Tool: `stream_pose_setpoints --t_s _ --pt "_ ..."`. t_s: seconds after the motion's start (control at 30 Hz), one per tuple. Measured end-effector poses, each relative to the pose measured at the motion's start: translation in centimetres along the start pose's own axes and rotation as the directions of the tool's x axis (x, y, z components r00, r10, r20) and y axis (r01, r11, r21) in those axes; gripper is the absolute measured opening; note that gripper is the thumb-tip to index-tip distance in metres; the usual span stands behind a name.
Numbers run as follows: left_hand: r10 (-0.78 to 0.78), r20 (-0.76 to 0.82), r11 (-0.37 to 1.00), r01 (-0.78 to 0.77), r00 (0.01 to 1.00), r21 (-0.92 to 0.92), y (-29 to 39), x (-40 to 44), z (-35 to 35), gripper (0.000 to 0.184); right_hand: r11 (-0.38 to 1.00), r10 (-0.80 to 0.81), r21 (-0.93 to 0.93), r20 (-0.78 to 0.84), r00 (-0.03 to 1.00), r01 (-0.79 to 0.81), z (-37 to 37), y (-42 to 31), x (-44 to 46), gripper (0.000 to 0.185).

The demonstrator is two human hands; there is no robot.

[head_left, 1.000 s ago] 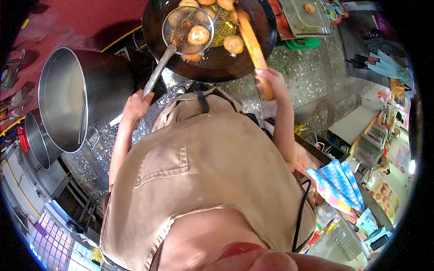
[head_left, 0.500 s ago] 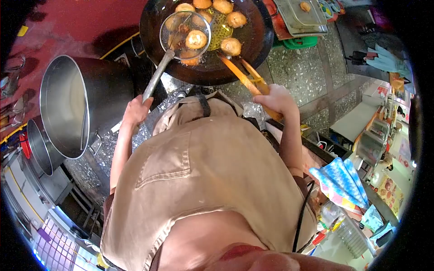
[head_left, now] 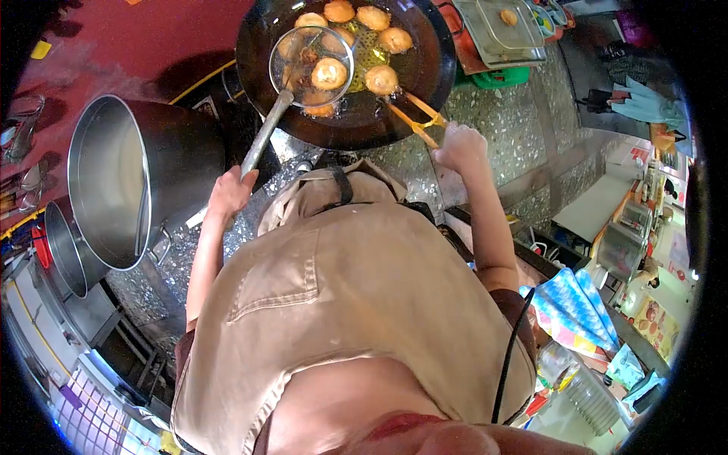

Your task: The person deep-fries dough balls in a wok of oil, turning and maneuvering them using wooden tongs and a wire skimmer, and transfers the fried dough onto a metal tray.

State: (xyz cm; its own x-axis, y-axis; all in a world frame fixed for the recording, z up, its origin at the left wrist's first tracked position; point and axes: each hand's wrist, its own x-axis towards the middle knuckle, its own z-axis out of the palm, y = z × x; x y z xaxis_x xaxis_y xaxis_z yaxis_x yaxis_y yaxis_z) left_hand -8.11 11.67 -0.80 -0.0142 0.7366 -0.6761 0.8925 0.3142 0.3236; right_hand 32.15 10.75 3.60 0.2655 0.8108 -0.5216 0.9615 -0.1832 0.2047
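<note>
My left hand point(head_left: 230, 193) is wrapped round the metal handle of a wire skimmer point(head_left: 312, 42), whose round mesh lies over a big dark wok point(head_left: 262, 106). On the mesh sits one golden fried cake point(head_left: 329, 73) with a pale patch on top. Orange-handled tongs point(head_left: 418, 125) are closed in my right hand point(head_left: 462, 149). Their tips reach the near side of another fried cake point(head_left: 381, 80) in the oil; whether they grip it I cannot tell. Several more fried cakes point(head_left: 373, 18) float along the wok's far side, and some show dimly through the mesh.
A tall metal pot point(head_left: 186, 152) stands left of the wok, with a smaller pot point(head_left: 67, 243) beside it. At the upper right, a glass-like tray point(head_left: 493, 42) holds one fried cake. A blue-and-white patterned cloth point(head_left: 572, 303) hangs at my right.
My right hand has turned and moved slightly up, and the tongs now stand closer to upright. The fried cake near their tips has shifted a little left. The skimmer is nearly still.
</note>
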Motion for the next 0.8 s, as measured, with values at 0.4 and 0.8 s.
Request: stream_pose_setpoints --t_s 0.4,0.8 --pt "-0.031 0.014 0.998 0.032 0.999 -0.062 0.5 -0.5 -0.1 0.045 0.235 -0.229 0.971 0.018 0.973 0.037 3.8 -0.9 1.5 0.068" --pt "-0.072 0.062 0.992 0.078 0.996 -0.098 0.7 -0.4 -0.4 0.047 0.371 -0.278 0.926 0.186 0.942 -0.073 5.4 -2.5 5.6 0.063"
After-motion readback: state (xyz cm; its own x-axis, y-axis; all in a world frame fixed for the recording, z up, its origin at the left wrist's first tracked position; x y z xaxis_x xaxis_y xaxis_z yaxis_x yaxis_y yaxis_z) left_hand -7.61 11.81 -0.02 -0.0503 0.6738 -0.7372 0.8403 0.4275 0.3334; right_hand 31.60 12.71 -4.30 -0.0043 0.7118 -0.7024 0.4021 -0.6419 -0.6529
